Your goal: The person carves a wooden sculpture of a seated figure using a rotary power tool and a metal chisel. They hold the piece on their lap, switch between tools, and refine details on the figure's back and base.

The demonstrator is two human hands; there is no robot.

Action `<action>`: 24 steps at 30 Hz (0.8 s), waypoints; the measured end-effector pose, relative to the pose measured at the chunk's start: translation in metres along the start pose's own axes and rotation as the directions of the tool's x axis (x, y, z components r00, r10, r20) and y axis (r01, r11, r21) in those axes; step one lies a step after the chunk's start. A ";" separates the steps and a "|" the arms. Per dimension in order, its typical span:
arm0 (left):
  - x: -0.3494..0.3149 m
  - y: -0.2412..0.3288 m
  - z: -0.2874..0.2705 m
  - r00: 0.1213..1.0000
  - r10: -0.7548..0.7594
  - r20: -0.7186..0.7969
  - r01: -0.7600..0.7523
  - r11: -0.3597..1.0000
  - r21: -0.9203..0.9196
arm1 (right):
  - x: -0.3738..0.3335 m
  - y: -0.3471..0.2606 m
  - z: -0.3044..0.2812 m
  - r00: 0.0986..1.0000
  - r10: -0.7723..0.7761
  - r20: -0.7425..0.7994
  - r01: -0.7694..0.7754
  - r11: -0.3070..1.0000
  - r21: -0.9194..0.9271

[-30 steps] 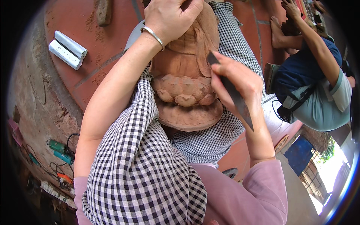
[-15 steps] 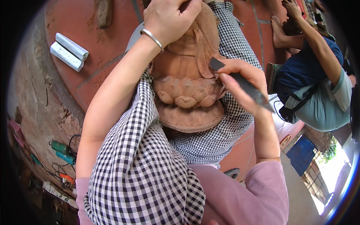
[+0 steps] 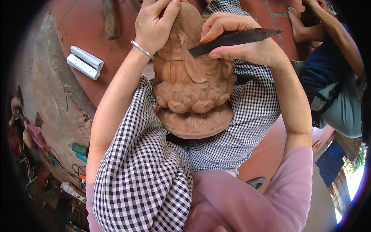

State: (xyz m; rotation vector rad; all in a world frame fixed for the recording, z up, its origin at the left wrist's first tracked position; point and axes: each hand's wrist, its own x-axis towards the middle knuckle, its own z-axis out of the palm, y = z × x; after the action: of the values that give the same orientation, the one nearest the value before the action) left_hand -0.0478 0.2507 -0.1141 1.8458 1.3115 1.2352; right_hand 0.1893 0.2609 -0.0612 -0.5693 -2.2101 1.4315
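A reddish-brown carved statue (image 3: 172, 69) stands between my legs, with carved drapery and a base of lotus petals above a round, smooth foot. My left hand (image 3: 156, 27), a silver bangle at its wrist, curls around the statue's upper part, where some fingers go out of sight. In my right hand (image 3: 247, 42) is a flat dark metal blade (image 3: 235, 37), pinched between thumb and fingers. Its squared end touches or lies just over the drapery folds, while the pointed end sticks out to the right.
Black-and-white checked cloth (image 3: 143, 170) covers my legs. A silvery folded metal piece (image 3: 85, 62) lies on the red tiles at left, below a wooden block (image 3: 111, 19). Green power tools (image 3: 79, 149) and cords lie farther left. Another person (image 3: 328, 69) sits at right.
My right hand has carried the blade up and left, from the statue's right edge onto its drapery, turning it nearly level. The left hand still holds the top; the view has shifted slightly.
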 end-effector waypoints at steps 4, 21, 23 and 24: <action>-0.001 -0.010 0.000 0.999 0.049 -0.004 -0.049 0.999 -0.002 | 0.004 -0.007 0.002 0.976 0.197 0.098 -0.216 0.941 0.262; -0.002 -0.016 -0.001 0.999 0.033 0.016 -0.031 0.998 -0.063 | 0.030 0.024 -0.016 0.978 -0.012 0.207 -0.013 0.992 0.122; -0.002 -0.016 -0.002 0.999 0.034 0.012 -0.033 0.998 -0.058 | 0.032 0.021 -0.015 0.967 -0.140 0.214 0.120 0.987 0.102; -0.003 -0.016 -0.002 0.999 0.031 0.010 -0.030 0.998 -0.058 | 0.037 0.017 -0.016 0.939 -0.237 0.249 0.223 0.971 0.083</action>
State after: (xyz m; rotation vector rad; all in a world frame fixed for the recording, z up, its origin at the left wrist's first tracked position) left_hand -0.0565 0.2542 -0.1279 1.8351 1.2333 1.2642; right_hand 0.1698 0.2994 -0.0658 -0.1023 -2.3342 1.5028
